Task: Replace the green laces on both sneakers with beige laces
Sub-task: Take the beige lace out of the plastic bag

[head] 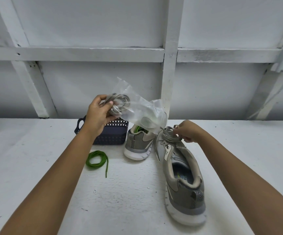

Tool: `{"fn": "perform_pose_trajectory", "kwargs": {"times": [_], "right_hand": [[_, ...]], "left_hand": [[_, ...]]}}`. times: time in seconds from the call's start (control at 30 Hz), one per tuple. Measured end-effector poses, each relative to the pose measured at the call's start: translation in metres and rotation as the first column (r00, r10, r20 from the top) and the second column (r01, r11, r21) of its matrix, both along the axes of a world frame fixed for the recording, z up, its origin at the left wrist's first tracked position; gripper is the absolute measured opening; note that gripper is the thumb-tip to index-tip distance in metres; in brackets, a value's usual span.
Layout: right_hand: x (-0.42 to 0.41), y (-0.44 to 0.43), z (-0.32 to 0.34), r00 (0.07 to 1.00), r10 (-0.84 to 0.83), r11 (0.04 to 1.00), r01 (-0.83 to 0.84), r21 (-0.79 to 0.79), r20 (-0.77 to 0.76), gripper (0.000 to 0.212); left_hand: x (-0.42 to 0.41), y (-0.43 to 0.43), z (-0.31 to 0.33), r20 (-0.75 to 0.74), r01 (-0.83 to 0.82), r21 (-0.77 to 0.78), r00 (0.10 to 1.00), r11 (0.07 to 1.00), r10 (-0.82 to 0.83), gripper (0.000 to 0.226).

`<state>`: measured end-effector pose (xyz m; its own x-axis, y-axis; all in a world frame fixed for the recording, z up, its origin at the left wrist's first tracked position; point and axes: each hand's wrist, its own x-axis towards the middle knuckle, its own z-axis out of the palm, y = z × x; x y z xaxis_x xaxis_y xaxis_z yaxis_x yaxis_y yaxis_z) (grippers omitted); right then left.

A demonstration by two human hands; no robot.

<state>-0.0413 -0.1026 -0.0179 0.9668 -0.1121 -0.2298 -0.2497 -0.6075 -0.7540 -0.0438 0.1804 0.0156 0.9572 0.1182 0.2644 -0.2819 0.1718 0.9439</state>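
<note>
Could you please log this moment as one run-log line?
left hand grips plastic bag holding beige lace | right hand pinches second beige lace above near sneaker | green lace on table | far sneaker green-laced

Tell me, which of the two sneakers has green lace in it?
The far sneaker, beside the dark basket, shows green lace at its opening; the near sneaker on the right shows none.

My left hand [97,114] and forearm cover part of the dark blue perforated plastic basket [111,135]. The crumpled clear plastic bag [142,109] hides the toe of the far grey mesh sneaker [137,145]. My right hand [187,132] covers part of a coiled beige lace [168,135].
</note>
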Motion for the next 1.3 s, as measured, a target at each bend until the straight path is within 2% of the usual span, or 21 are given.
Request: {"fn": "perform_pose_trajectory", "kwargs": {"times": [0.03,0.07,0.13,0.2,0.23,0.3,0.37,0.43,0.5,0.53,0.63,0.7,0.77,0.87,0.93,1.0,1.03,1.13,1.2,1.27,1.3], "right_hand": [[-0.003,0.005,0.003,0.997,0.035,0.998,-0.032,-0.049,0.072,0.008],[-0.003,0.009,0.004,0.988,0.067,0.997,-0.06,-0.056,0.136,0.03],[-0.006,0.015,0.009,0.981,0.135,0.983,-0.149,0.103,0.138,0.049],[-0.014,0.02,0.017,0.965,0.254,0.927,-0.262,0.268,0.065,0.039],[-0.017,0.021,0.018,0.949,0.313,0.907,-0.309,0.288,0.032,0.029],[-0.021,0.024,0.017,0.929,0.37,0.895,-0.365,0.256,0.03,0.013],[-0.023,0.026,0.015,0.937,0.345,0.913,-0.348,0.211,0.053,0.005],[-0.02,0.026,0.01,0.959,0.272,0.942,-0.281,0.183,0.075,0.011],[-0.015,0.022,0.006,0.985,0.145,0.986,-0.152,0.076,0.092,0.022],[-0.011,0.02,0.004,0.99,0.095,0.995,-0.093,-0.033,0.099,0.025],[-0.008,0.021,0.003,0.995,0.083,0.926,-0.058,-0.373,0.05,0.022],[-0.005,0.026,0.005,0.992,0.089,0.89,-0.041,-0.455,0.084,0.016],[-0.002,0.034,0.008,0.972,0.045,0.909,0.057,-0.414,0.232,0.026],[-0.003,0.05,0.022,0.912,-0.014,0.971,0.11,-0.213,0.409,0.032],[-0.007,0.063,0.035,0.94,-0.055,0.995,0.023,0.097,0.338,0.036],[-0.012,0.072,0.046,0.982,0.006,0.906,-0.086,0.414,0.19,0.046],[-0.014,0.075,0.048,0.986,0.042,0.876,-0.114,0.469,0.162,0.049],[-0.011,0.085,0.047,0.984,0.024,0.888,-0.102,0.449,0.177,0.054],[-0.005,0.093,0.047,0.974,-0.018,0.896,-0.084,0.436,0.224,0.049],[0.001,0.102,0.048,0.957,-0.014,0.915,-0.104,0.389,0.29,0.04],[0.007,0.107,0.048,0.943,0.006,0.941,-0.118,0.319,0.331,0.033]], "left_hand": [[0.0,0.0,0.0,0.0,0.001,-0.003,1.0,1.0,-0.001,0.018],[-0.001,0.0,0.0,-0.002,-0.001,-0.007,1.0,1.0,0.001,0.018],[-0.001,-0.001,0.0,-0.006,-0.002,-0.016,1.0,1.0,0.002,0.018],[-0.002,-0.001,0.001,-0.004,-0.002,-0.027,1.0,1.0,0.002,0.018],[-0.003,-0.001,0.001,-0.004,-0.004,-0.031,1.0,1.0,0.004,0.018],[-0.004,0.0,0.001,-0.008,-0.012,-0.041,1.0,0.999,0.012,0.019],[-0.004,0.001,0.001,-0.015,-0.016,-0.059,1.0,0.998,0.015,0.019],[-0.005,0.003,0.001,-0.024,-0.024,-0.077,0.999,0.997,0.022,0.019],[-0.005,0.006,0.001,-0.026,-0.03,-0.093,0.999,0.995,0.027,0.018],[-0.005,0.007,0.001,-0.024,-0.032,-0.097,0.999,0.995,0.029,0.018],[-0.006,0.01,0.001,-0.031,-0.047,-0.116,0.999,0.992,0.044,0.019],[-0.005,0.012,0.001,-0.039,-0.056,-0.133,0.998,0.99,0.051,0.019],[-0.005,0.013,0.001,-0.05,-0.065,-0.149,0.997,0.987,0.059,0.019],[-0.002,0.015,0.0,-0.065,-0.071,-0.168,0.996,0.983,0.061,0.019],[0.0,0.017,0.0,-0.071,-0.074,-0.17,0.996,0.983,0.063,0.018],[0.002,0.021,0.0,-0.077,-0.088,-0.185,0.994,0.979,0.075,0.017],[0.002,0.022,0.0,-0.083,-0.101,-0.193,0.993,0.976,0.086,0.017],[0.006,0.033,-0.003,-0.107,-0.137,-0.206,0.987,0.969,0.117,0.016],[0.01,0.042,-0.007,-0.127,-0.16,-0.16,0.982,0.974,0.141,0.012],[0.016,0.053,-0.011,-0.151,-0.206,-0.037,0.968,0.978,0.199,0.01],[0.019,0.061,-0.014,-0.16,-0.242,0.068,0.955,0.968,0.25,0.016]]}}
